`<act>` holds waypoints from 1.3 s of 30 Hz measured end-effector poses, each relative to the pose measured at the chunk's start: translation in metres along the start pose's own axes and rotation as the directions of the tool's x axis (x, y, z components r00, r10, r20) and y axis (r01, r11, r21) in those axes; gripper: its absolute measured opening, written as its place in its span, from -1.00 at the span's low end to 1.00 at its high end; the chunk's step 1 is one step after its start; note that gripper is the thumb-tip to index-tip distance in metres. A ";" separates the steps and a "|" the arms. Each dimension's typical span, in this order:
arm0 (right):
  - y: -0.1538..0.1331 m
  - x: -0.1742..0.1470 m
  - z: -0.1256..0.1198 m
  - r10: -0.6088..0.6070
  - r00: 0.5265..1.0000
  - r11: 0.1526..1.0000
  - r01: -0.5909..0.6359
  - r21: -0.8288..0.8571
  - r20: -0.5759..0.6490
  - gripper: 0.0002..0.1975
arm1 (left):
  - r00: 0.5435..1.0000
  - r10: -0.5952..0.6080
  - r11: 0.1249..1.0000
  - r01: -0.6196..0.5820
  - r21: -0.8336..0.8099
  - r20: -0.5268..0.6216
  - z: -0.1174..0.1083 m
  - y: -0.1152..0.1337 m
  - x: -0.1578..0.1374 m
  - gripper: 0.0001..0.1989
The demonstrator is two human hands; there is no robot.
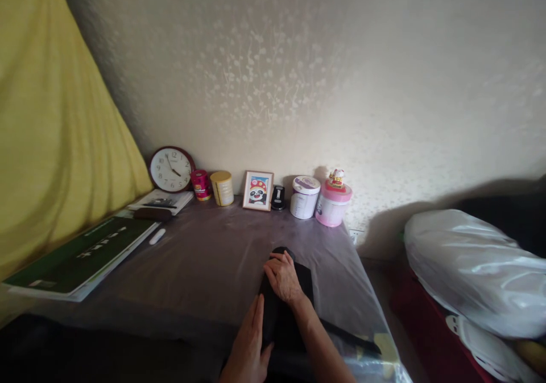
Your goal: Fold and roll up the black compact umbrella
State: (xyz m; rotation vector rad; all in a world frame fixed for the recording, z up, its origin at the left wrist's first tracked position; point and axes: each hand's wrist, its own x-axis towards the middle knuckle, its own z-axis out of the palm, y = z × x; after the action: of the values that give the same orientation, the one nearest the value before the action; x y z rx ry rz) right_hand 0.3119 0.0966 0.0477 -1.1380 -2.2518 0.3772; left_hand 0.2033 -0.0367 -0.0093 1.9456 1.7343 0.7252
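Note:
A black cloth-like item (306,279), folded into a long shape, lies near the front of the table, with a dark strap-like strip (350,336) running off to the right. My right hand (282,276) rests across its far, rounded end, fingers bent over the top. Along the left edge of the item lies my left hand (251,337), its fingers straight and together and the thumb apart. What kind of item it is, I cannot make out; my hands and right forearm cover part of it.
Against the wall stand a clock (171,169), a pink tin (200,185), a yellow can (222,188), a framed panda picture (258,190) and two tubs (305,197). A green book (85,255) lies left. Beyond the table's right edge sits a white plastic bag (478,269).

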 end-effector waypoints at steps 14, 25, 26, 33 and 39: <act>0.077 -0.010 -0.020 0.500 0.823 0.863 -0.448 0.233 -0.268 -0.62 | 1.000 -0.005 0.987 0.004 -0.163 -0.002 -0.005 0.003 -0.002 -0.08; 0.067 -0.076 -0.036 0.702 0.706 0.642 -0.571 0.512 -0.093 -0.56 | 0.999 0.032 0.993 -0.036 -0.112 -0.033 -0.011 0.010 -0.003 -0.08; 0.063 -0.075 -0.037 0.701 0.707 0.644 -0.571 0.509 -0.093 -0.56 | 0.999 0.035 0.993 -0.038 -0.114 -0.034 -0.011 0.010 -0.003 -0.08; 0.035 -0.067 -0.033 0.669 0.732 0.713 -0.584 0.389 -0.128 -0.54 | 0.998 0.032 0.993 -0.038 -0.114 -0.050 -0.009 0.008 -0.003 -0.14; 0.011 -0.050 -0.021 0.643 0.755 0.733 -0.557 0.391 -0.130 -0.57 | 0.998 0.028 0.992 -0.036 -0.121 -0.063 -0.007 0.007 -0.003 -0.13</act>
State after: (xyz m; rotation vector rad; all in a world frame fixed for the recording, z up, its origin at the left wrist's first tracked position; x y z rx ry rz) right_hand 0.3550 0.0623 0.0404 -1.6119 -1.4610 0.7845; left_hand 0.2039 -0.0403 0.0000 1.8904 1.6559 0.8893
